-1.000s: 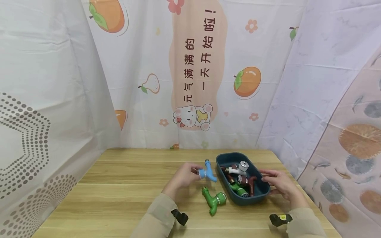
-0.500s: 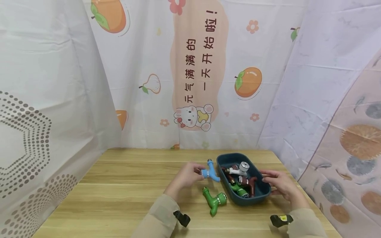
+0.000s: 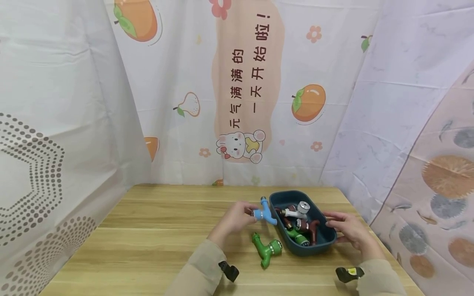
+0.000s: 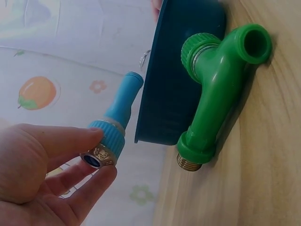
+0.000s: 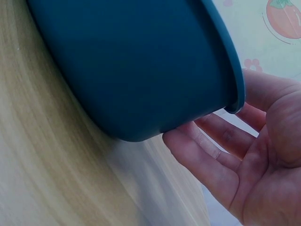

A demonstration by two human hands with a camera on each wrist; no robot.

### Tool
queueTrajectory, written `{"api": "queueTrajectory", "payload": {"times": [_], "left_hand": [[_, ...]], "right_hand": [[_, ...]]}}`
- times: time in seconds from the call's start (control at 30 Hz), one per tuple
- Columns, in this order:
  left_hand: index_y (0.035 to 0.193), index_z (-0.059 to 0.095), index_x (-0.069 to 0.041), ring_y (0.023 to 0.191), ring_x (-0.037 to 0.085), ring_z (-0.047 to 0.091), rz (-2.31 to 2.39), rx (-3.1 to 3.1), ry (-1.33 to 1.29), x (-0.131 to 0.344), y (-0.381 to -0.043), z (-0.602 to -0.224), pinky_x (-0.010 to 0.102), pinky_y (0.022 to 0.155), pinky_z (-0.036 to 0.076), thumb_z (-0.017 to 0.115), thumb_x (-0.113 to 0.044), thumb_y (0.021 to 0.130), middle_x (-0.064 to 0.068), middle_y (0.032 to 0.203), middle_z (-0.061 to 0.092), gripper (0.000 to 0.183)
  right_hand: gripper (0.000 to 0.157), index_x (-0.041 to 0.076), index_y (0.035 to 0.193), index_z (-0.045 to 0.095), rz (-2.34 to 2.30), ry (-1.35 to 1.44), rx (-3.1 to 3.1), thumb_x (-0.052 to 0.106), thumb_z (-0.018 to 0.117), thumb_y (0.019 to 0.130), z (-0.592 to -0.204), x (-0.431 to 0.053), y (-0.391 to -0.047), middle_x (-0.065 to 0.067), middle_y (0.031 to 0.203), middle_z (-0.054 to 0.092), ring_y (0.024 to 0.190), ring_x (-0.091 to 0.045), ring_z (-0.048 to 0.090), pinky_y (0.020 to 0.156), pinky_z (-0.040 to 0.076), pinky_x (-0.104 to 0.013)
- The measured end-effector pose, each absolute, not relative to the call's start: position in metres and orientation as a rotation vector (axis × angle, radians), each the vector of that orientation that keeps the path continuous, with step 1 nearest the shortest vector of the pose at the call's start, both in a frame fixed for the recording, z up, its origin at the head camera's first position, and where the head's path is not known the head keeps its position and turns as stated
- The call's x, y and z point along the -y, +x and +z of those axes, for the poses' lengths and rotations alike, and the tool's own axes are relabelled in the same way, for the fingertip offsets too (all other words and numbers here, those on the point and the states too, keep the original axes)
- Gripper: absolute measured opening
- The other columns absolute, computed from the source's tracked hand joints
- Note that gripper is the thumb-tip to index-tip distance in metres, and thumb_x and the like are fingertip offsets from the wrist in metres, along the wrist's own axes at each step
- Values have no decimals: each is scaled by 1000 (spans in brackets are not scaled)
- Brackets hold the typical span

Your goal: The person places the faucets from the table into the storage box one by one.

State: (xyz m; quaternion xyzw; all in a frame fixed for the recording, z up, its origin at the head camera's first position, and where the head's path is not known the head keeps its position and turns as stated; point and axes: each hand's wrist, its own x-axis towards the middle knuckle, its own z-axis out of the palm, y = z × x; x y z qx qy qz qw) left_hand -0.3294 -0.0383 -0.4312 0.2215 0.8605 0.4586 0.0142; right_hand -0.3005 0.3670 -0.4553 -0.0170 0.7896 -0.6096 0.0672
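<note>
My left hand pinches a light blue plastic tap by its knob end, left of the dark blue bin. In the left wrist view, thumb and fingers grip the ribbed blue knob with its silver cap. A green tap lies on the table below that hand. Inside the bin are dark red taps, a white tap with a silver knob, and another green tap. My right hand rests against the bin's right side, its fingertips touching the wall in the right wrist view.
A wooden table bears everything. Behind it hangs a printed curtain, with further curtains at the left and right sides. Each sleeve has a black strap near the wrist.
My left hand has carried the blue tap a little to the right, towards the bin. The right hand, the bin and the green tap on the table have stayed put.
</note>
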Motion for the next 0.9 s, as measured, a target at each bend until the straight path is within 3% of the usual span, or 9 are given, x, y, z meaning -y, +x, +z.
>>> {"api": "queueTrajectory", "payload": {"times": [0.47,0.7,0.9], "left_hand": [[124,75,-14,94,13,65,1425,-2695,658,25,-340,-420,32,75,56,78,-10,89,-3,102,71,35],[122,75,-12,94,11,65,1419,-2715,721,16,-346,-415,28,74,56,78,-9,89,-1,108,70,34],[124,74,-9,97,13,65,1382,-2726,762,7,-346,-408,26,74,56,77,-7,89,9,120,67,35]], "right_hand": [[55,-6,146,46,-1834,-37,-2389,10,66,97,-453,-365,-300,-24,126,65,95,-25,70,70,60,-53],[53,-5,145,49,-1819,-29,-2406,11,66,98,-451,-364,-299,-24,129,62,96,-24,69,70,60,-53],[53,-5,145,49,-1819,-33,-2400,11,66,98,-450,-364,-298,-25,129,62,97,-25,69,71,60,-53]]}}
